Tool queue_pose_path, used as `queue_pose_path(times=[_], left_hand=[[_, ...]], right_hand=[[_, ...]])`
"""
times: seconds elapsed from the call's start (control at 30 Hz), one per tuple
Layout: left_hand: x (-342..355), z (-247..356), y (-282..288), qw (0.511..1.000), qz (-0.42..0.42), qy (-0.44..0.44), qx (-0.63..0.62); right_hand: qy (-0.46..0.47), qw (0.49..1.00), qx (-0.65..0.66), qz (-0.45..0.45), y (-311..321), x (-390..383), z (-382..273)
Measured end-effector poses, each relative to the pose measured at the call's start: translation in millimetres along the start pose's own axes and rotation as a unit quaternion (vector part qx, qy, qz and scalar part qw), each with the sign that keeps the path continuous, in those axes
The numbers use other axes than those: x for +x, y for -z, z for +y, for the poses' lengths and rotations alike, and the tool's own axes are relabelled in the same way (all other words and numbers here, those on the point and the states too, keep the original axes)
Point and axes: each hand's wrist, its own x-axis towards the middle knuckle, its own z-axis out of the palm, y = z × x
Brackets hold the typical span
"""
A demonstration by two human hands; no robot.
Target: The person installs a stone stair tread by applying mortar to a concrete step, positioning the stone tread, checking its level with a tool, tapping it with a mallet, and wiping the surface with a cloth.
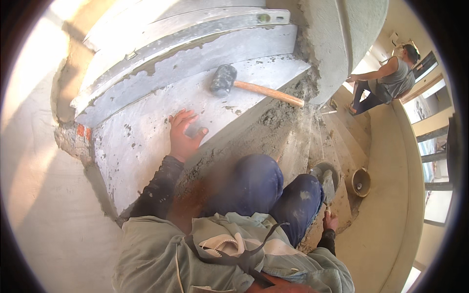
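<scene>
My left hand (184,136) rests with fingers spread on a pale stone tread (146,122) spotted with mortar. Beyond it on the same slab lies a mallet with a black rubber head (223,81) and a wooden handle (268,93), which reaches past the slab's edge. At the lower right, my right hand (330,221) is closed around the handle of a trowel (328,189). Its grey blade points away from me, beside a bucket (322,171) that my knee partly hides.
A long metal spirit level (210,24) lies along the step above. Wet mortar (273,122) covers the step below the slab. A second round bucket (360,182) stands by the curved wall (391,195). Another person (391,78) is at the far right, lower down the stairs.
</scene>
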Motion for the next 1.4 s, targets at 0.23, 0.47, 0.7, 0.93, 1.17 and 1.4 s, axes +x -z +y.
queue_pose_path(times=[0.23, 0.47, 0.7, 0.93, 1.17, 1.4], left_hand=[[-30, -148, 117, 0.973, 0.193, 0.12, 0.041], [-45, -245, 179, 0.918, 0.313, 0.233, 0.063], [-33, -243, 174, 0.929, 0.226, 0.286, -0.057], [-29, -243, 181, 0.934, 0.134, 0.326, -0.054], [-27, -248, 195, 0.932, 0.129, 0.327, -0.087], [-24, -255, 184, 0.93, 0.182, 0.298, -0.112]], right_hand=[[0.133, 0.975, 0.006, 0.176, 94, -33, -56], [0.357, 0.919, -0.064, 0.157, 165, -83, -294], [0.549, 0.833, -0.048, -0.056, 96, -214, -584], [0.583, 0.717, -0.075, -0.375, -90, -328, -800], [0.621, 0.628, -0.223, -0.412, -235, -417, -937], [0.675, 0.546, -0.363, -0.339, -267, -441, -1010]])
